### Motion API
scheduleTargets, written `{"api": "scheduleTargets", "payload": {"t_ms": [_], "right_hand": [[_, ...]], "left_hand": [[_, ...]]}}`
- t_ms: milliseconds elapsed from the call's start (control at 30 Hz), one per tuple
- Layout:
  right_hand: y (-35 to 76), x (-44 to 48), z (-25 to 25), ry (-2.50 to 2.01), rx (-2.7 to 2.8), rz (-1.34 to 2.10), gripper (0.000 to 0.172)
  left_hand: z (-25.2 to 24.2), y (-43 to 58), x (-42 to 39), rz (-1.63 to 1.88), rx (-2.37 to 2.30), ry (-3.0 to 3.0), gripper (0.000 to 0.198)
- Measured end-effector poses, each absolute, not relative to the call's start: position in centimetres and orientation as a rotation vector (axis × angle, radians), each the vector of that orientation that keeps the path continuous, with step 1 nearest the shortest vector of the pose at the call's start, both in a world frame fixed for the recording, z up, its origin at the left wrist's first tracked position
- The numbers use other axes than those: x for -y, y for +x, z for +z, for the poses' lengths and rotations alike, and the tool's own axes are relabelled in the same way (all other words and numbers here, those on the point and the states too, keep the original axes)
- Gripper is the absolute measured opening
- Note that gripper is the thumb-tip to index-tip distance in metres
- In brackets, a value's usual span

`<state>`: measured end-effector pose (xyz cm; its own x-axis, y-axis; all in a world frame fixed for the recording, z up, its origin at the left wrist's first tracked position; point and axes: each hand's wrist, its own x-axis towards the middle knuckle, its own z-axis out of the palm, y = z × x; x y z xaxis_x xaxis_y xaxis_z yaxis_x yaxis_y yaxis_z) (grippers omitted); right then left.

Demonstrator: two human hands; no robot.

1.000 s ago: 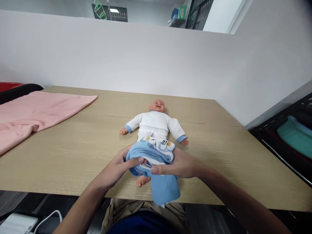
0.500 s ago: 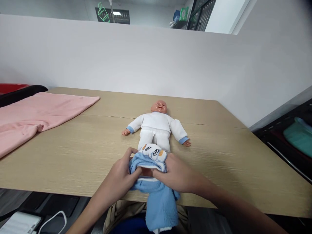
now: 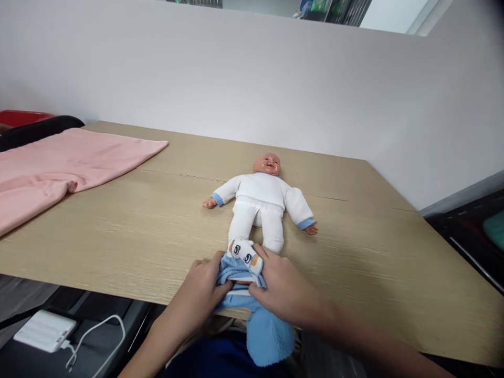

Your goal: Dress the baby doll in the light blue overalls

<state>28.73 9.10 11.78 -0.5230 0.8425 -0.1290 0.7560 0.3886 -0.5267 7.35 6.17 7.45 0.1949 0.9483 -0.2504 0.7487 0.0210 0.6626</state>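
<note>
A baby doll [image 3: 262,191] in a white outfit with blue cuffs lies on its back on the wooden table, head away from me. At its feet I hold a small fluffy blue garment [image 3: 271,336] that has a white patch with cartoon eyes. My left hand [image 3: 205,283] grips the garment's left edge, thumb toward its opening. My right hand [image 3: 281,286] pinches the right edge, fingers over the eye patch. The doll's feet are hidden by the cloth. A blue fluffy part hangs over the table's front edge.
A pink cloth [image 3: 74,163] lies at the table's left, beside a black-rimmed red container [image 3: 27,118]. A white power bank [image 3: 47,331] with a cable sits on a dark surface at lower left. A wall stands behind the table [image 3: 129,231]. A dark bin [image 3: 472,231] is at right.
My view has tilted down. Both hands still hold the garment, its opening narrower now, and the hanging part is bunched higher.
</note>
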Motion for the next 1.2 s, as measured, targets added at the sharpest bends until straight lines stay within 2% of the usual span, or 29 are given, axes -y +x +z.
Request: {"api": "scheduleTargets", "payload": {"t_ms": [133, 300, 400, 500, 700, 867, 967, 1067, 1200], "right_hand": [[28.9, -8.3, 11.3, -1.495, 2.523, 0.819, 0.047], [28.7, -7.7, 11.2, -1.612, 2.634, 0.623, 0.055], [28.8, -7.9, 11.4, -1.644, 2.667, 0.706, 0.056], [29.2, -8.2, 11.4, -1.58, 2.67, 0.832, 0.055], [29.9, -8.4, 9.6, -1.443, 2.468, 0.902, 0.05], [30.3, -9.2, 8.3, -1.31, 2.23, 0.955, 0.027], [30.6, -10.0, 7.9, -1.208, 2.212, 0.941, 0.021], [30.9, -11.2, 7.9, -1.098, 2.247, 0.909, 0.02], [31.7, -13.5, 8.5, -0.976, 2.433, 0.801, 0.01]], "left_hand": [[6.1, 6.9, -5.7, 0.566, -1.463, 1.715, 0.041], [5.3, 7.1, -5.5, 0.524, -1.598, 1.923, 0.057], [4.8, 7.0, -5.5, 0.575, -1.472, 1.925, 0.072], [4.3, 6.7, -5.5, 0.667, -1.329, 1.865, 0.077], [3.9, 6.6, -5.6, 0.884, -1.248, 1.686, 0.051], [4.2, 5.5, -6.7, 0.873, -1.182, 1.564, 0.029], [5.0, 4.3, -8.2, 0.803, -1.122, 1.698, 0.019], [6.2, 3.4, -10.1, 0.729, -1.019, 1.868, 0.017], [7.2, 2.8, -12.9, 0.651, -0.859, 1.974, 0.019]]}}
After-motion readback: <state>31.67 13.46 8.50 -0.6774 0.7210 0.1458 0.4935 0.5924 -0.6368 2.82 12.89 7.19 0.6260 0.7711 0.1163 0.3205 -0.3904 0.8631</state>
